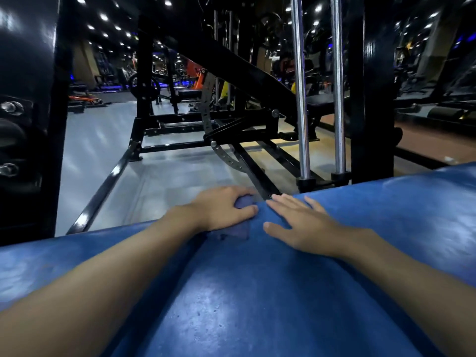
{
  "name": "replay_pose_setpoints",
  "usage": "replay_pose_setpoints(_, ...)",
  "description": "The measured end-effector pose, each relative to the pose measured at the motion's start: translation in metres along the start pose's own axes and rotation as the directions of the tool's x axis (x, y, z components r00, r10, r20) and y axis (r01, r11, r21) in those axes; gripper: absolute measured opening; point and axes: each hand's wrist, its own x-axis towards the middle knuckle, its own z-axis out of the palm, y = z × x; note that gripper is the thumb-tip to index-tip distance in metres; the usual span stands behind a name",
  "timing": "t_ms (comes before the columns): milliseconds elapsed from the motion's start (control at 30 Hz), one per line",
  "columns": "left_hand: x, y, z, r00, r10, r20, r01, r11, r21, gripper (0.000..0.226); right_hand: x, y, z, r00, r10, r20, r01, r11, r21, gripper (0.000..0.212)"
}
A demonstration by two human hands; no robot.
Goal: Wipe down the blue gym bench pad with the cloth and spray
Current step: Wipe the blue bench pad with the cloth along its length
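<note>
The left hand (221, 207) curls its fingers over a bunched purple cloth (243, 202), with the thumb clamped against it, at the far edge of the blue bench pad (257, 305). More cloth trails out under the heel of that hand, toward the wrist. The right hand (301, 228) lies flat just beside the left thumb tip, fingers straight and spread, holding nothing.

The cloth looks soft, light and limp, so it will likely fold or slip unless balled under the fingertips and pressed down. The pad looks firm, cushioned and slick, its vinyl glossy and scuffed. It needs bracing rather than lifting, which the right palm seems to provide. No spray bottle is in view. Beyond the fingertips, 2 chrome posts (300, 99) rise from the floor.
</note>
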Motion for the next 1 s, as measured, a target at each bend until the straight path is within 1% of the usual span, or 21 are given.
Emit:
replay_pose_setpoints(67, -0.004, -0.007, -0.002, 1.000, 0.003, 0.016, -0.003, 1.000, -0.023, 0.042, 0.000, 0.001, -0.001, 1.000, 0.012, -0.001, -0.012, 1.000, -0.007, 0.068)
replay_pose_setpoints(200, -0.035, -0.049, -0.014, 0.998, 0.025, 0.059, -0.021, 0.997, -0.070, 0.056, -0.002, 0.000, -0.002, 1.000, 0.009, 0.013, -0.009, 1.000, 0.000, 0.067)
replay_pose_setpoints(267, -0.057, -0.072, -0.022, 0.998, -0.012, 0.061, 0.015, 0.999, -0.046, 0.063, -0.002, -0.004, -0.006, 0.999, 0.041, 0.019, -0.041, 0.999, 0.004, 0.065)
replay_pose_setpoints(333, -0.079, -0.091, -0.031, 0.997, -0.045, 0.060, 0.047, 0.999, -0.026, 0.065, 0.001, -0.017, -0.011, 0.997, 0.074, -0.003, -0.074, 0.996, 0.051, 0.059)
replay_pose_setpoints(433, -0.087, -0.097, -0.034, 0.997, -0.069, 0.037, 0.070, 0.997, -0.024, 0.070, 0.008, -0.057, -0.005, 1.000, 0.010, -0.011, -0.009, 0.992, 0.125, 0.059)
replay_pose_setpoints(500, -0.074, -0.084, -0.027, 0.997, -0.080, -0.004, 0.080, 0.997, -0.019, 0.066, 0.009, -0.078, 0.007, 0.999, -0.035, 0.035, 0.032, 0.996, 0.081, 0.062)
replay_pose_setpoints(567, -0.063, -0.070, -0.019, 0.997, -0.060, -0.042, 0.059, 0.998, -0.019, 0.057, 0.012, -0.084, 0.015, 0.998, -0.029, 0.059, 0.029, 1.000, -0.004, 0.065)
replay_pose_setpoints(600, -0.060, -0.067, -0.017, 0.997, -0.056, -0.051, 0.055, 0.998, -0.023, 0.053, 0.013, -0.083, 0.016, 0.998, -0.017, 0.060, 0.018, 1.000, -0.018, 0.065)
replay_pose_setpoints(667, -0.059, -0.071, -0.017, 0.998, -0.064, -0.026, 0.063, 0.997, -0.045, 0.048, 0.013, -0.082, 0.014, 0.998, 0.001, 0.066, 0.000, 1.000, -0.015, 0.064)
replay_pose_setpoints(800, -0.086, -0.096, -0.030, 0.996, -0.077, 0.051, 0.079, 0.996, -0.047, 0.055, 0.012, -0.084, 0.013, 0.996, -0.010, 0.086, 0.010, 1.000, -0.006, 0.065)
replay_pose_setpoints(900, -0.117, -0.127, -0.045, 0.986, -0.157, 0.056, 0.158, 0.987, -0.008, 0.044, 0.013, -0.080, 0.014, 0.997, -0.013, 0.078, 0.012, 1.000, 0.004, 0.066)
replay_pose_setpoints(933, -0.127, -0.135, -0.051, 0.979, -0.195, 0.068, 0.195, 0.981, -0.002, 0.044, 0.013, -0.080, 0.014, 0.997, -0.016, 0.078, 0.016, 1.000, 0.006, 0.066)
replay_pose_setpoints(1000, -0.136, -0.140, -0.057, 0.967, -0.249, 0.053, 0.250, 0.968, -0.003, 0.051, 0.013, -0.080, 0.016, 0.998, -0.032, 0.059, 0.032, 0.999, 0.004, 0.066)
